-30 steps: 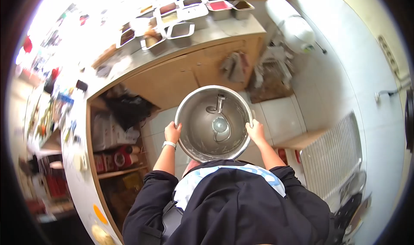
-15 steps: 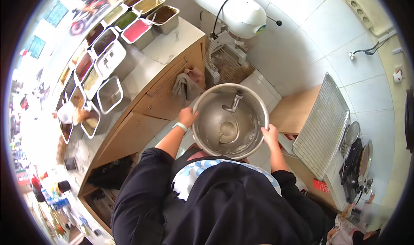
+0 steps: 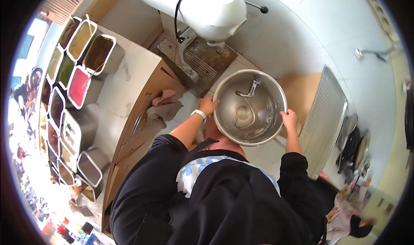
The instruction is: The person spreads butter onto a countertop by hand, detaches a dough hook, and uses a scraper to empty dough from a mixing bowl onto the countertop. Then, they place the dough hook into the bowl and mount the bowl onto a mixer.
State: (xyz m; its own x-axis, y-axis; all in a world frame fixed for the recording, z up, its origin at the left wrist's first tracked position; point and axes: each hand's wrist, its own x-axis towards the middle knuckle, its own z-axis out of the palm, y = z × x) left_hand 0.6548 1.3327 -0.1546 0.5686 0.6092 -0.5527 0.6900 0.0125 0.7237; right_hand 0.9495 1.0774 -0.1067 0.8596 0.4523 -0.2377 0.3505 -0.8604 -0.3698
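Note:
Between my hands is a large steel mixing bowl (image 3: 269, 124), held in front of my body with its mouth facing up. My left hand (image 3: 208, 106) grips its left rim, a pale band on the wrist. On the opposite rim my right hand (image 3: 289, 119) is closed, thumb over the edge. Inside the bowl lies a metal dough hook (image 3: 249, 90), leaning on the far wall. A curved wire-like shape is visible at the bottom, and pale residue marks the inner wall.
Ahead stands a white stand mixer (image 3: 211, 12) on the floor beside a wire grate (image 3: 189, 59). To my left is a counter (image 3: 125, 68) with several metal food containers. A wire rack (image 3: 323, 120) leans at the right. Another person (image 3: 349, 221) is at the lower right.
I have moved nearer the mixer, which looks larger now. The bowl has shifted right and slightly up in view, both hands still on its rim.

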